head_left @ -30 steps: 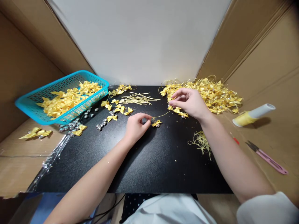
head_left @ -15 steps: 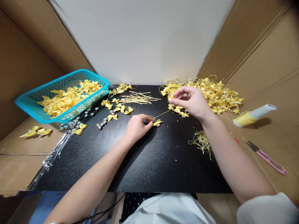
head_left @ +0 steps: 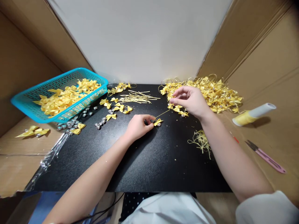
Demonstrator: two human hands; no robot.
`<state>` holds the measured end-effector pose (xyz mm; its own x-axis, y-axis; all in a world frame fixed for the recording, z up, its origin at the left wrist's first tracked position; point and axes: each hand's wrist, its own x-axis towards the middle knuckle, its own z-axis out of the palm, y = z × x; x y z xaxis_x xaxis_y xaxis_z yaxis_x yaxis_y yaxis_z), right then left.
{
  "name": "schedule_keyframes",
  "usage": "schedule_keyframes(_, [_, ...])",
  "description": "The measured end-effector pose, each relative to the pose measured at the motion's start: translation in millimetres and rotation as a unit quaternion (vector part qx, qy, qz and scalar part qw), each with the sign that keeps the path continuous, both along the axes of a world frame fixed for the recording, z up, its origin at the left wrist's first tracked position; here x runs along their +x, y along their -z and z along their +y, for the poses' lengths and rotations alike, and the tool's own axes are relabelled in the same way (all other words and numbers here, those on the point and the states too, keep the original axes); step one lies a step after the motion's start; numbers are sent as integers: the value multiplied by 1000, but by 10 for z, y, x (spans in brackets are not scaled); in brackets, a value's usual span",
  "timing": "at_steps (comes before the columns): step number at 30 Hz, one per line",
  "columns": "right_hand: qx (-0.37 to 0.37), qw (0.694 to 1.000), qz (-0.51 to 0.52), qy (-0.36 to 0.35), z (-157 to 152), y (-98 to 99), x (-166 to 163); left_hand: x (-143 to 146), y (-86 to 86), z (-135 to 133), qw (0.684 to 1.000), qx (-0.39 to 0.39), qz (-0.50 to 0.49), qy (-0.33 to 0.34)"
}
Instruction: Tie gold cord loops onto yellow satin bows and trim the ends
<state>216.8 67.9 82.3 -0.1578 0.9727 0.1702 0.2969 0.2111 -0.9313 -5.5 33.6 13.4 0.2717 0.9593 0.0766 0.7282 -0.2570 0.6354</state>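
My left hand point(head_left: 139, 127) rests on the black tabletop in the middle, thumb and fingers pinched at the loop end of a yellow bow point(head_left: 158, 122). A small silver bell point(head_left: 159, 124) hangs at this bow. From there a thin yellow cord point(head_left: 163, 114) runs taut up and right toward my right hand point(head_left: 187, 99). My right hand is raised, thumb and forefinger closed on the cord's far end, which the fingertips mostly hide. Something small and dark shows between the left fingers; I cannot tell what it is.
A blue basket point(head_left: 28, 109) of yellow bows stands left, with silver bells point(head_left: 72, 124) beside it. Cut cords point(head_left: 139, 97) lie at the back, corded bows point(head_left: 217, 93) pile up right. Cord scraps point(head_left: 201, 141), a ribbon-wrapped tube point(head_left: 253, 115) and pink snips point(head_left: 268, 158) are nearer.
Both hands keep almost the same place and grip, with the cord still stretched between them. The bow at my left fingertips has tilted slightly. The whole view has shifted a little.
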Motion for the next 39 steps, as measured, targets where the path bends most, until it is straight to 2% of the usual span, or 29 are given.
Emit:
schedule_keyframes(6, [-2,1000,-8,11,12,-8,3,17,3,7,1000,8,17,16])
schedule_keyframes(13, [27,998,-5,50,41,-24,86,20,28,24,999,34,23,27])
schedule_keyframes(16, [-8,996,-84,2,55,-20,196,22,23,19,999,32,14,37])
schedule_keyframes(18, [-82,977,-185,-69,57,1,261,26,18,12,998,32,8,53])
schedule_keyframes(20, [-164,937,-279,-133,52,48,286,28,14,4,997,33,4,68])
schedule_keyframes(23, [-219,884,-366,-189,35,151,236,27,12,-4,996,33,3,80])
schedule_keyframes(26, [-184,863,-419,-216,3,225,128,22,13,-7,995,38,-3,89])
schedule_keyframes(28, [-140,858,-449,-206,-31,232,42,20,14,-8,995,42,-8,92])
schedule_keyframes(32, [-8,896,-414,-162,-128,209,-178,21,9,-13,994,44,-13,96])
schedule_keyframes(34, [36,901,-399,-167,-172,220,-290,21,4,-18,994,43,-17,98])
schedule_keyframes(39, [36,877,-447,-170,-208,295,-413,17,2,-22,994,46,-19,96])
